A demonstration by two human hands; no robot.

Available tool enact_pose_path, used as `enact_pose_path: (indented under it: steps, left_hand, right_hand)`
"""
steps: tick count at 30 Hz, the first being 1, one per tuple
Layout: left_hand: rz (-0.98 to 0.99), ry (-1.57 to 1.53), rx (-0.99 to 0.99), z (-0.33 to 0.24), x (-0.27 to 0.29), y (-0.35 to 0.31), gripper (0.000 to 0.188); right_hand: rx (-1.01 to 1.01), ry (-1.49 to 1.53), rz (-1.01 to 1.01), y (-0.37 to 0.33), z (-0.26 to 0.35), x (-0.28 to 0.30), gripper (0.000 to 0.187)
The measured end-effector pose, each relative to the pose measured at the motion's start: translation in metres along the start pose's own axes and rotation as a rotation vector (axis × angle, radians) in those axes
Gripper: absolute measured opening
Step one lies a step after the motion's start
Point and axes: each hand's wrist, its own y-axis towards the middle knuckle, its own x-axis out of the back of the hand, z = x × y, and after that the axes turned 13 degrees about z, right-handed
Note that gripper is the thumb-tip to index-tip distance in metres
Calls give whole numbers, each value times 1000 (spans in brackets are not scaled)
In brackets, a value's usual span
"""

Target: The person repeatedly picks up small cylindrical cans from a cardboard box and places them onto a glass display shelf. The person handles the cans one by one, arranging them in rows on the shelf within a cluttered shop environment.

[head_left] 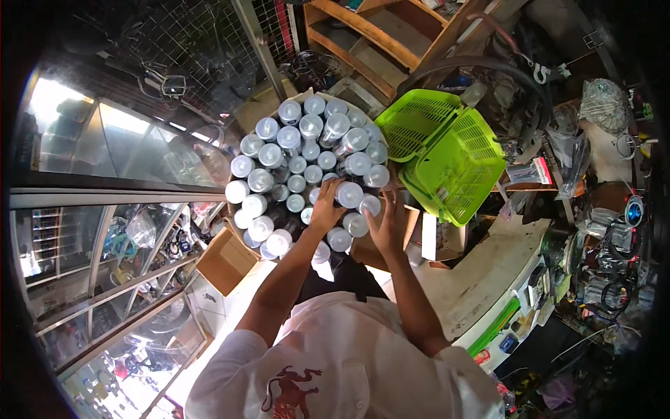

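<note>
Many upright cans with clear and whitish caps, like spray cans, stand packed in a rounded cluster on a round surface (370, 112) in front of me. My left hand (326, 211) reaches into the near right part of it, its fingers closed around the side of one can (349, 195). That can's cap looks larger than those around it. Just to the right, my right hand (388, 222) has its thumb and fingers spread around the outer edge of another can (370, 204). Shorter-looking caps (296, 184) fill the middle of the cluster.
A green perforated plastic basket (453, 171) with its lid raised stands right of the cans. Open cardboard boxes (227, 262) are low at left and beside my right arm. Glass display cases (118, 279) line the left; a worn white counter (481, 279) curves along the right.
</note>
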Motion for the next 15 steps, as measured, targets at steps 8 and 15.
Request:
enact_pose_path:
  steps: [8,15]
  left_hand:
    - [47,-109,119,37,-40,19,88]
    - [-3,-137,173,53,-45,11,83]
  right_hand:
    - [-189,15,222,-73,-23,-9,71]
    - [-123,114,247,-62,-17,-19,68]
